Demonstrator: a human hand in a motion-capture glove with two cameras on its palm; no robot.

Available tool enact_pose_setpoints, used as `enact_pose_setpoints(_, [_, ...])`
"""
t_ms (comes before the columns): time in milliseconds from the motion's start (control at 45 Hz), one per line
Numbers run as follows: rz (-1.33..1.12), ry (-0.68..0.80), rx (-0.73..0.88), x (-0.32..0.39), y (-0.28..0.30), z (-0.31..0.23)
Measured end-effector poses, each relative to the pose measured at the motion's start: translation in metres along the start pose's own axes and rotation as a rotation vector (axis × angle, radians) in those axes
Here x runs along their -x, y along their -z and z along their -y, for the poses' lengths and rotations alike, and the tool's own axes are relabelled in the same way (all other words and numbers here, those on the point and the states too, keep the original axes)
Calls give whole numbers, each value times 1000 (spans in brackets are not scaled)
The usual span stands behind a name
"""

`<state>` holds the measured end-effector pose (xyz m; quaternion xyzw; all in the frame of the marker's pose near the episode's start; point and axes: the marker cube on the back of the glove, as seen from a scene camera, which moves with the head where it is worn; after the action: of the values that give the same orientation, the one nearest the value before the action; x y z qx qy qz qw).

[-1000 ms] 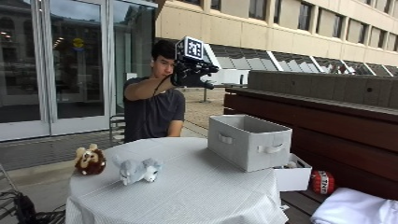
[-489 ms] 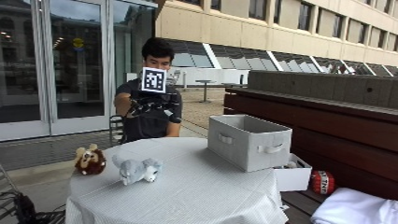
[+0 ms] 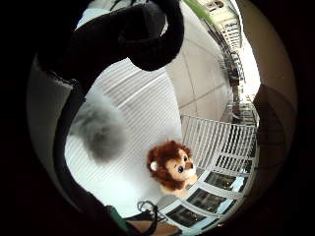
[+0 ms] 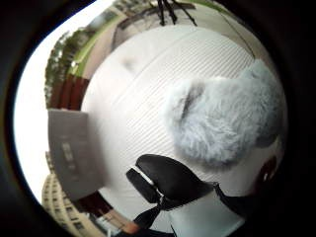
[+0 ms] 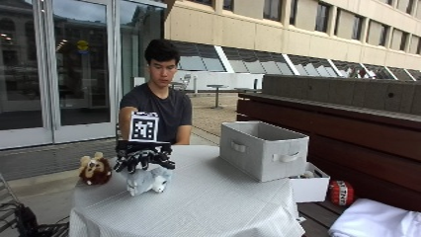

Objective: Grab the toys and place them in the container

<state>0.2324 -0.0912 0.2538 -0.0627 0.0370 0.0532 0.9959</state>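
Now gloved right hand (image 5: 143, 160) spread open above grey plush toy (image 5: 150, 180), holding nothing, lion toy (image 5: 95, 169) nearby

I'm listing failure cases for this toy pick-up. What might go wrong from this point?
The gloved right hand hovers open over the grey plush toy, not gripping it; a grab of fur alone may slip. The lion toy sits near the table edge, so a sweeping reach might knock it off. The grey container stands across the table, so the toy might drop on the way over.

Lion toy (image 3: 172, 168) on white tablecloth (image 3: 142, 105), grey plush (image 3: 101, 130) beside it, gloved finger (image 3: 147, 37) curled above
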Motion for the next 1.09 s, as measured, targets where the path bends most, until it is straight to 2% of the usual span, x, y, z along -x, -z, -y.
enact_pose_setpoints(111, [11, -15, -141, -2, -22, 13])
enact_pose_setpoints(200, [53, 9, 39, -2, -30, -2])
enact_pose_setpoints(244, [68, 16, 78, -2, -35, -6])
enact_pose_setpoints(378, [110, -22, 47, 1, -44, -10])
enact_pose_setpoints(511, [90, -40, 73, 6, -33, -14])
enact_pose_setpoints(645, [51, -67, 0, 10, -26, -18])
enact_pose_setpoints(733, [72, -89, 18, 7, -23, -18])
enact_pose_setpoints(889, [69, -42, 82, 3, 13, -25])
enact_pose_setpoints(1089, [63, -33, -103, 12, 114, -27])
